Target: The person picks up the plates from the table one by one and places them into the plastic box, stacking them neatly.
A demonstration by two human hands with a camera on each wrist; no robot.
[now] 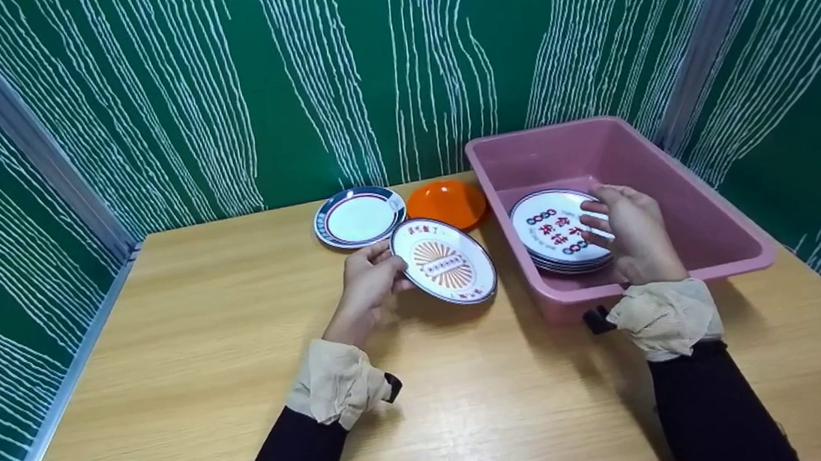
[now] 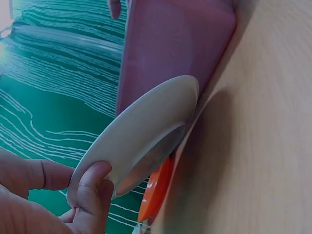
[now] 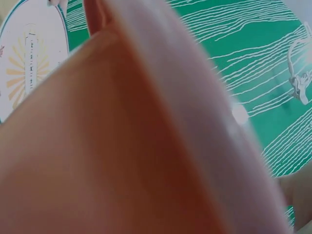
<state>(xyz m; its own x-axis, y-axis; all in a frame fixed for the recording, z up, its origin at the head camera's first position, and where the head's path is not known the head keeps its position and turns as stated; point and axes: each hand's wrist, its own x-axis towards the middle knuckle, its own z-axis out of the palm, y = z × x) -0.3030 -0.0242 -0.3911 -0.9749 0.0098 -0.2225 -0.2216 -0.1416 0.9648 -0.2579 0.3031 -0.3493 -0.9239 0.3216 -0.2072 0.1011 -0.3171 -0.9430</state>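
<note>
My left hand (image 1: 370, 283) pinches the left rim of a white plate (image 1: 445, 261) with a dark edge, an orange ray pattern and red characters. That plate hangs tilted above the table; the left wrist view shows its plain underside (image 2: 141, 126). Inside the pink tub (image 1: 683, 249), a stack of white plates (image 1: 557, 225) lies at the left, the top one printed with red characters and linked rings. My right hand (image 1: 635, 228) hovers over the stack's right side, fingers loosely bent and holding nothing. Blurred tub wall (image 3: 97, 146) covers most of the right wrist view.
At the back of the wooden table (image 1: 205, 371) sits a blue-rimmed white plate (image 1: 360, 219). An orange dish (image 1: 446, 204) lies between it and the tub. Green walls with white wavy lines (image 1: 306, 82) enclose the table's back and sides.
</note>
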